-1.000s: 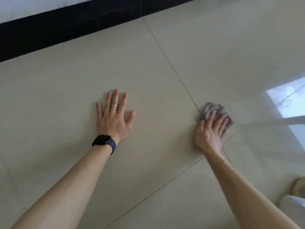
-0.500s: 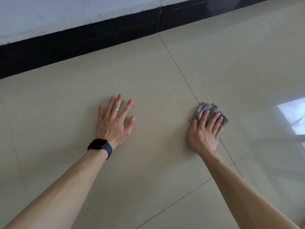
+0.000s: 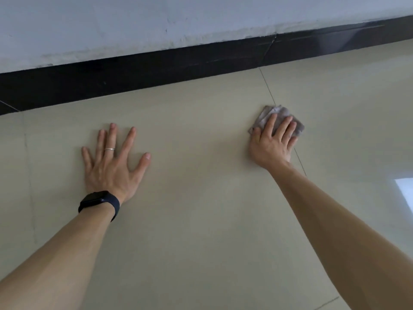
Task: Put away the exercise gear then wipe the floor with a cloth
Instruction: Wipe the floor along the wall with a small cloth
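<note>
Right hand [image 3: 271,148] has slid cloth [image 3: 280,111] toward the skirting [image 3: 156,70].

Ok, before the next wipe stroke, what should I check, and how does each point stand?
1. Cloth under right hand, fingers flat on it: ok.
2. Left hand spread flat on floor as a brace: ok.
3. Floor between cloth and skirting free of things: ok.
4. Exercise gear put away: none in view, cannot tell.
5. Dirt left on floor: cannot tell.
</note>
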